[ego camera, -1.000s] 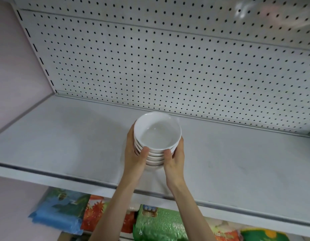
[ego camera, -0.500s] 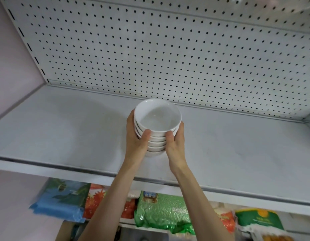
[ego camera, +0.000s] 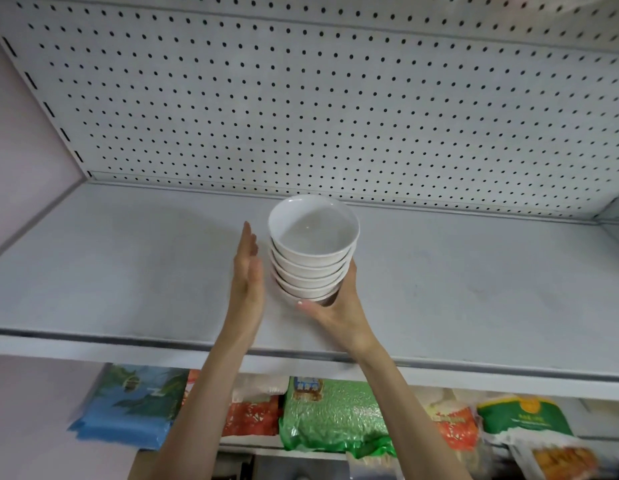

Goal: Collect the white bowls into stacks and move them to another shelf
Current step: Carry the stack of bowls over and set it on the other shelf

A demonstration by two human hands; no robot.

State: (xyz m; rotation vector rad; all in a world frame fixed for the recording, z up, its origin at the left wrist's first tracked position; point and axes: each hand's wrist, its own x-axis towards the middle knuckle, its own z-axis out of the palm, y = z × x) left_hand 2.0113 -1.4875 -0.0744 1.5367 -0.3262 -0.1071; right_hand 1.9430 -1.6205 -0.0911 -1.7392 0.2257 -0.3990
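A stack of several white bowls [ego camera: 311, 237] stands on the grey shelf [ego camera: 128, 271], about mid-width and close to the pegboard back. My left hand [ego camera: 247, 282] is just left of the stack with its fingers straight and a small gap to the bowls. My right hand [ego camera: 339, 313] cups the lowest bowls from the right. Its thumb lies across the front of the base, and its fingers are hidden behind the stack.
A white pegboard [ego camera: 301, 116] closes off the back of the shelf, with a pink wall at the left. The shelf's front lip [ego camera: 93, 344] runs below my wrists. On the lower shelf lie a blue bag [ego camera: 135, 407], a green bag [ego camera: 329, 414] and other packets.
The stack went further back onto the shelf and now rests there. My left hand let go and opened beside it. My right hand slid down to the base.
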